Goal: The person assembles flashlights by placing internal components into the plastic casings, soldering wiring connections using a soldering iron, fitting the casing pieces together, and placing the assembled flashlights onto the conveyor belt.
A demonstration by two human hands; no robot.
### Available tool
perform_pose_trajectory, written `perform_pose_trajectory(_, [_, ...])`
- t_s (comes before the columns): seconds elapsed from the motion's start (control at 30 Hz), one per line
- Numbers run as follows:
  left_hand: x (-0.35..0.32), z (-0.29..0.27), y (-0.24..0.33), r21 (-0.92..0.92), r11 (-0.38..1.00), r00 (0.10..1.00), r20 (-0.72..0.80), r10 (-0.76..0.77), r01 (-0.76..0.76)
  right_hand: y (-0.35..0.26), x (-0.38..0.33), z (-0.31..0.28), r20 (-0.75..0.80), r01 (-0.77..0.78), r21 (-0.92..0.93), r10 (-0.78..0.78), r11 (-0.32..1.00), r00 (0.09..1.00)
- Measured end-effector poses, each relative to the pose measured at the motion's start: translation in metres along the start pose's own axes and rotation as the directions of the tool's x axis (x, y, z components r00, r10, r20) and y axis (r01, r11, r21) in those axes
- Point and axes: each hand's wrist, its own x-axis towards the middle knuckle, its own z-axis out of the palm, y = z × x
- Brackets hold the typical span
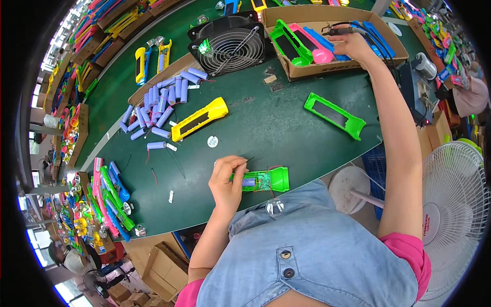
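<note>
Green casing (265, 180) in left hand (228, 180), batteries (162, 105), fan (229, 43) beyond

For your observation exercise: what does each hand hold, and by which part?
Left hand pinches the narrow end of the open green casing. Right hand grips the soldering iron by its handle, over the cardboard box.

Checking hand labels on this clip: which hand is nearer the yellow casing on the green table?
Left. The left hand is just below the yellow casing, holding a green shell; the right hand reaches far away, over the cardboard box.
</note>
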Motion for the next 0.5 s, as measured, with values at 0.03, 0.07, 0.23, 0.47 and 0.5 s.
perform_pose_trajectory(0.03, [-0.002,0.000,-0.003,0.001,1.000,1.000,-0.002,0.001,-0.001,-0.002,-0.002,-0.001,0.081,-0.040,0.128,0.029,0.991,0.996])
perform_pose_trajectory(0.07, [-0.005,0.000,-0.006,0.023,1.000,1.000,-0.024,-0.001,0.002,-0.004,-0.002,0.000,0.080,-0.037,0.128,0.027,0.991,0.996])
perform_pose_trajectory(0.23, [-0.007,-0.002,-0.008,0.073,0.997,0.998,-0.055,0.022,-0.018,0.001,0.000,0.006,-0.148,-0.067,-0.113,0.050,0.991,0.988])
perform_pose_trajectory(0.47, [-0.004,-0.004,-0.009,-0.024,1.000,1.000,-0.026,0.018,-0.018,-0.047,-0.052,-0.004,-0.275,0.151,0.325,-0.060,0.934,0.960])
perform_pose_trajectory(0.5, [-0.003,-0.004,-0.010,0.031,0.996,0.997,-0.011,0.079,-0.079,-0.051,-0.058,0.005,-0.366,0.259,0.330,-0.130,0.908,0.922])
